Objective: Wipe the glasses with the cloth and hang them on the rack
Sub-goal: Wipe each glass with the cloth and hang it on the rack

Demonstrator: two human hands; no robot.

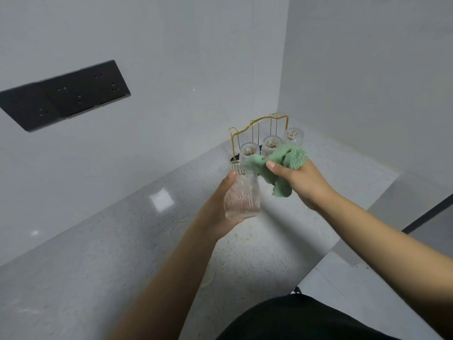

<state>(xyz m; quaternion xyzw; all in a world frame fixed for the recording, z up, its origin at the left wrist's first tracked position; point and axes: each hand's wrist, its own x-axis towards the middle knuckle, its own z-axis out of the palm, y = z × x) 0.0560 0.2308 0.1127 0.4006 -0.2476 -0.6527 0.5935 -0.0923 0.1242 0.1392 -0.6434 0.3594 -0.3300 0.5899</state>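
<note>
My left hand grips a clear ribbed glass above the counter, with its rim tilted away from me. My right hand holds a bunched green cloth, and a corner of the cloth reaches the glass's rim. Behind them in the corner stands a gold wire rack. Three ribbed glasses hang upside down on it: one at the left, one in the middle and one at the right. The cloth hides their lower parts.
A speckled grey countertop runs along a white wall that carries a black socket panel. The counter's front edge drops off at the right toward a grey floor. A second white wall closes the corner behind the rack.
</note>
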